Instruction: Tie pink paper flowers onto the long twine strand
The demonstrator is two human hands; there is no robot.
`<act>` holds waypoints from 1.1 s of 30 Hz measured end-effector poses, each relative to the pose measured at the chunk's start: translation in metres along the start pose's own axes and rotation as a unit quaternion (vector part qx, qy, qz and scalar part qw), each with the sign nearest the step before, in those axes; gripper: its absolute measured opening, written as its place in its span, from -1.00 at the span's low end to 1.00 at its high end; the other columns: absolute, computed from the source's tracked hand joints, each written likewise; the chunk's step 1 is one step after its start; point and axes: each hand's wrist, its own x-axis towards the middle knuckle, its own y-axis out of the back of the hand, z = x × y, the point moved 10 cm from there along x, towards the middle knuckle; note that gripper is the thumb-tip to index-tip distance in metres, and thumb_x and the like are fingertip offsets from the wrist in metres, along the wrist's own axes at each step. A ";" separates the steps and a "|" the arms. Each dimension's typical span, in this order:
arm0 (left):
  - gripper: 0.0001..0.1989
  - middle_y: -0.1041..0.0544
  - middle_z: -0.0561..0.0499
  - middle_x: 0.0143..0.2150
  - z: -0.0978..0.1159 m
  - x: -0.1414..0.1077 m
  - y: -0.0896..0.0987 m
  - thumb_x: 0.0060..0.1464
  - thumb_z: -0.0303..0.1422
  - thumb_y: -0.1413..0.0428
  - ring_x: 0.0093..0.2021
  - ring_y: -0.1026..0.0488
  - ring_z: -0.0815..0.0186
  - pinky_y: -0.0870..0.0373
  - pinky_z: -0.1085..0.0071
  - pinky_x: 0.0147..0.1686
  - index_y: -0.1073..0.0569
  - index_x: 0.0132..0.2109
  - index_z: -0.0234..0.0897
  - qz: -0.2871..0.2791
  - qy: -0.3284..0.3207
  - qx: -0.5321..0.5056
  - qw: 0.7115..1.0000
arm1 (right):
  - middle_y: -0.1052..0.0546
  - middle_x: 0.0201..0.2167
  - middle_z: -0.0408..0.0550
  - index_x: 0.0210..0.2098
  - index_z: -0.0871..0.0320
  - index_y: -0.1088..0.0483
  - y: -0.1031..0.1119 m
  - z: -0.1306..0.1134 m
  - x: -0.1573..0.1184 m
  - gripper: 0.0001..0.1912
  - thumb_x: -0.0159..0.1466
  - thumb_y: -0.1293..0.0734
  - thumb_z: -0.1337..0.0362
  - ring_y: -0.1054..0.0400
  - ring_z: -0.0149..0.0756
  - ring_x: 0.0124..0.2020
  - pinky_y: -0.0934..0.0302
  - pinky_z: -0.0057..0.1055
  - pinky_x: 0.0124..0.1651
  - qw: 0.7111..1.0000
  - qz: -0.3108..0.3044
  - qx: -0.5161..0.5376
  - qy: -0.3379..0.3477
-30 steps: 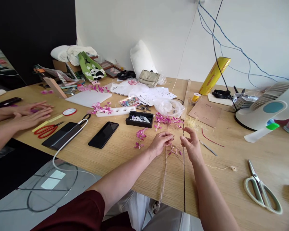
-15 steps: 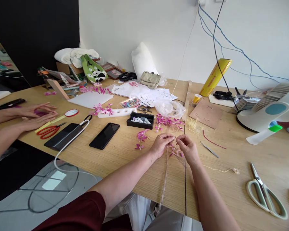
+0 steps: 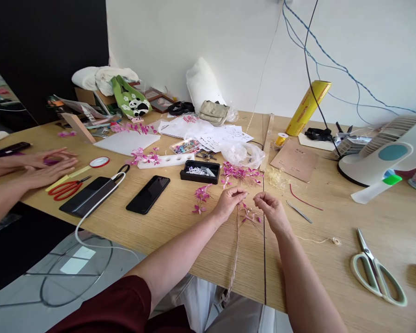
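My left hand point(image 3: 229, 203) is closed in a pinch above the table; what its fingertips hold is too small to make out. To its right, my right hand point(image 3: 271, 212) also pinches, and anything in it is too fine to see. A braided cord point(image 3: 235, 252) runs from beneath my left hand down over the table's front edge. Pink-purple artificial flowers point(image 3: 248, 214) on thin stems lie between and below the hands. Behind them is a larger flower bunch point(image 3: 241, 172), with a smaller flower sprig point(image 3: 201, 195) to the left.
A black tray point(image 3: 200, 179) of small white pieces and a phone point(image 3: 148, 194) lie left. Tweezers point(image 3: 299, 212), a thread coil point(image 3: 335, 241), scissors point(image 3: 377, 273) and a fan point(image 3: 377, 157) are on the right. Another person's hands point(image 3: 52, 166) rest at far left, near red-handled scissors point(image 3: 66, 188).
My hands have moved apart: the right hand has shifted right of the left, leaving a gap between the fingertips. The view has shifted slightly.
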 end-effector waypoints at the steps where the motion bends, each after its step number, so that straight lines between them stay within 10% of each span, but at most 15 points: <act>1: -0.77 -0.30 0.12 -0.58 0.001 0.000 0.001 -0.12 -0.25 -0.18 -0.56 -0.15 0.51 -0.09 0.53 -0.52 -0.49 -0.36 -0.35 0.003 -0.002 0.001 1.000 | -0.32 -0.58 -0.17 -0.48 0.16 -0.33 0.001 0.000 0.000 -0.80 0.13 -0.26 0.15 -0.16 -0.43 -0.53 -0.07 -0.48 -0.46 1.000 0.001 -0.003 0.001; 19: -0.72 -0.46 -0.02 -0.40 0.009 -0.006 -0.014 -0.02 -0.21 -0.11 -0.36 -0.31 0.39 -0.19 0.48 -0.34 -0.53 -0.29 -0.36 -0.076 0.013 0.024 0.997 | -0.44 -0.49 -0.12 -0.42 0.10 -0.37 0.004 -0.023 -0.005 -0.91 0.15 -0.26 0.25 -0.29 -0.35 -0.46 -0.17 -0.40 -0.33 0.964 0.055 -0.214 0.145; 33: -0.68 -0.37 0.07 -0.47 -0.002 -0.013 -0.032 -0.04 -0.36 -0.07 -0.47 -0.26 0.46 -0.17 0.50 -0.40 -0.38 -0.09 -0.35 -0.163 0.071 -0.048 0.983 | -0.36 -0.60 -0.18 -0.45 0.16 -0.38 0.015 -0.015 -0.002 -0.86 0.11 -0.26 0.22 -0.21 -0.40 -0.54 -0.07 -0.45 -0.43 0.985 0.084 -0.139 0.057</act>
